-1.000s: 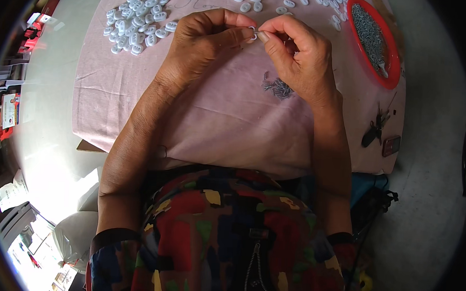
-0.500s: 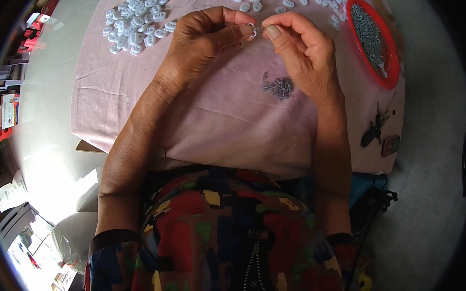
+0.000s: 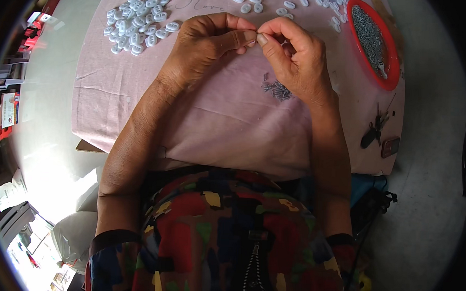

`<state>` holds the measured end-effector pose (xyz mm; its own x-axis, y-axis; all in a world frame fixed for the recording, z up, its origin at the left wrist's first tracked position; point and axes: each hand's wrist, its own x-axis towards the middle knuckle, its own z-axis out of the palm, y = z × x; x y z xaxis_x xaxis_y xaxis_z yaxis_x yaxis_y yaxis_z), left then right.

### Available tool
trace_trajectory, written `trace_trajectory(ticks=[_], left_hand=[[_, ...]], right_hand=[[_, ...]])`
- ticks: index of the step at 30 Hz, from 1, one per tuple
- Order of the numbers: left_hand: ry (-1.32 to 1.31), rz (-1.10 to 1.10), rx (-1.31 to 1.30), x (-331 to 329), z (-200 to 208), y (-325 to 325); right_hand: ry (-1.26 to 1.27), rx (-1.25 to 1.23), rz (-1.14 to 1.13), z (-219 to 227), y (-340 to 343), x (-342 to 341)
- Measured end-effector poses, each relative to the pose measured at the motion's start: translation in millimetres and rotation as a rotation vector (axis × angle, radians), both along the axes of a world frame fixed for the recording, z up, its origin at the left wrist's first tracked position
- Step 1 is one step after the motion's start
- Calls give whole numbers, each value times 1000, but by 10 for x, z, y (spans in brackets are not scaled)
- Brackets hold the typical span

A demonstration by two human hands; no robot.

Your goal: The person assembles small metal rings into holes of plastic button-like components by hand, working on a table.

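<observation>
Above the far part of the cloth, my left hand [image 3: 203,45] pinches a small white plastic piece [image 3: 252,44], mostly hidden by the thumb and fingers. Thumb and forefinger of my right hand [image 3: 297,54] are pressed together, meeting the left fingertips; whatever they grip is too small and covered to name. Partly under the right wrist lies a small pile of thin grey metal pieces [image 3: 278,89]. Left of my hands is a heap of white oval plastic pieces with dark marks [image 3: 137,21]. Several similar loose ovals [image 3: 246,8] lie beyond my fingers.
A red oval tray [image 3: 393,74] of small metal pieces stands at the right. More white pieces [image 3: 330,0] lie at the far edge. Keys [image 3: 375,132] and a small dark red device [image 3: 390,147] rest near the right edge of the pink cloth [image 3: 218,129].
My right hand has moved left until its fingertips meet the left ones. The white piece and the thin metal bit between my fingers, visible earlier, are now mostly covered.
</observation>
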<state>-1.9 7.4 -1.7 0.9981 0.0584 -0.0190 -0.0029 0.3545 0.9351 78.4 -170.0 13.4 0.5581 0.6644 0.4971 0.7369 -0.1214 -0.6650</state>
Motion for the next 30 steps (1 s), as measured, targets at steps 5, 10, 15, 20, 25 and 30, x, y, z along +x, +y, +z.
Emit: trace_trajectory(ticks=[5, 10, 15, 20, 25, 30], left_hand=[[66, 29, 18, 14, 37, 31], [98, 96, -3, 5, 65, 66], [115, 97, -1, 11, 31, 86], [122, 74, 14, 9, 19, 86], [133, 73, 44, 12, 27, 65], [54, 25, -71, -2, 19, 47]], right_hand=[[79, -4, -78, -48, -71, 169], [-92, -211, -311, -169, -288, 444], [-294, -323, -311, -183, -249, 397], [-284, -339, -319, -159, -178, 373], [-144, -274, -338, -190, -179, 360], [532, -10, -200, 13, -97, 148]])
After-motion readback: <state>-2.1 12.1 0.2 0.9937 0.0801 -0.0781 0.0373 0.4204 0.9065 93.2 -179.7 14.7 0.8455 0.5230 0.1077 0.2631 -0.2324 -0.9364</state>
